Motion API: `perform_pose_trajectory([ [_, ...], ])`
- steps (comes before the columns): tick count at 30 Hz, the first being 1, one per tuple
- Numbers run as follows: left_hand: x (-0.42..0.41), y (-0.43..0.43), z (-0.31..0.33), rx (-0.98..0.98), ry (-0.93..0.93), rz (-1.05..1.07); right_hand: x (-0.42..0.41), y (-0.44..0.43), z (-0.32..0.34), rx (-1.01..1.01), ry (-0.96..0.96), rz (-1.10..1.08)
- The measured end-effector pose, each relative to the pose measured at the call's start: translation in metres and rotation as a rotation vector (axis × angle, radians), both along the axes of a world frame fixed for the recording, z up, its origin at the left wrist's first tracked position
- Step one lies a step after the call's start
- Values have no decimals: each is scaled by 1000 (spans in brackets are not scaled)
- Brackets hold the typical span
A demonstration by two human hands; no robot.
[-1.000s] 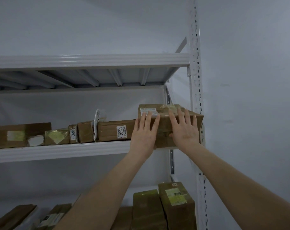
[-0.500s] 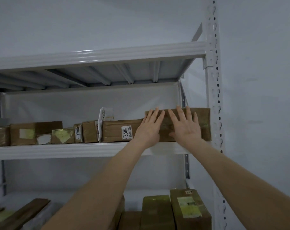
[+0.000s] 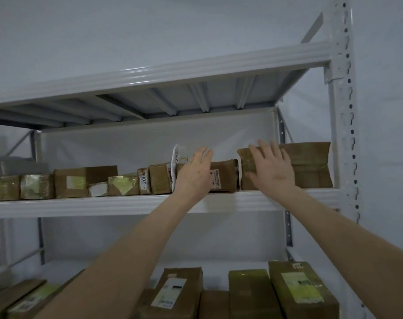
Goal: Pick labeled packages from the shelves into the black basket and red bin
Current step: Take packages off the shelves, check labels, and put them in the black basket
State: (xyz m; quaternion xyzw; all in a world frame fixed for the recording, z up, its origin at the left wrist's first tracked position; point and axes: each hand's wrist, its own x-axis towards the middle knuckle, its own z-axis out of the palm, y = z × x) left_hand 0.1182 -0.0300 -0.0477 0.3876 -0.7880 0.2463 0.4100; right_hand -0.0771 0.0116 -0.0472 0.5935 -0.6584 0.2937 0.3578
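A large taped brown package (image 3: 308,166) stands at the right end of the middle shelf (image 3: 103,204). My right hand (image 3: 272,171) is spread with straight fingers over its left part. To its left sits a brown package with a white label (image 3: 223,174); my left hand (image 3: 194,174) is in front of it, fingers straight, hiding part of the label. Whether either hand touches a package I cannot tell. A white mailer (image 3: 179,157) stands upright behind my left hand. No basket or bin is in view.
More brown packages line the middle shelf to the left, one labelled 2006 (image 3: 144,181). The lower shelf holds several taped boxes (image 3: 299,288). A white perforated upright (image 3: 344,111) bounds the rack on the right, with a wall beyond.
The large package has gone from tilted off the edge to standing back on the shelf. My left hand has slid left off it to the labelled package. Both hands have drawn apart.
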Motion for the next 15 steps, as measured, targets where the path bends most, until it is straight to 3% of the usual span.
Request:
perform_pose_trajectory([
  [3, 21, -9, 3, 137, -17, 26, 37, -4, 1, 30, 53, 104],
  [7, 38, -25, 0, 240, -158, 44, 72, -20, -2, 185, 84, 48],
  [11, 50, -37, -5, 168, -208, 15, 82, -25, -4, 175, 126, -59],
  [15, 55, -36, -10, 116, -95, -100, 86, -19, 2, 142, 128, -112],
])
